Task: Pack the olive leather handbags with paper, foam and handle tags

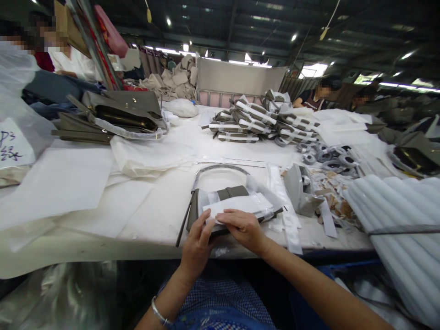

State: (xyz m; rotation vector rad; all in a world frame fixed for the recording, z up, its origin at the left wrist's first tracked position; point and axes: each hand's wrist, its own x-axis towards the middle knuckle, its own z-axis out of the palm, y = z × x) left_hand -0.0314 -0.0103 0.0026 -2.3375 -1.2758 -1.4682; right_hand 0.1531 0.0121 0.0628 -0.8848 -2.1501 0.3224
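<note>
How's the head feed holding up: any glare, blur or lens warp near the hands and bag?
Head view: left hand, right hand and grey-green bag read fairly clearly; the window at upper right is blown out against the dark roof; plastic at lower left looks soft; the table has a bowed front edge, suggesting wide-angle distortion.

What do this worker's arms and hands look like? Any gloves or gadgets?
Neither the left hand nor the right hand wears a glove. No sleeves show on the forearms. A slim, silver-coloured bracelet circles the left wrist; none shows on the right. No cables or markings are visible.
</note>
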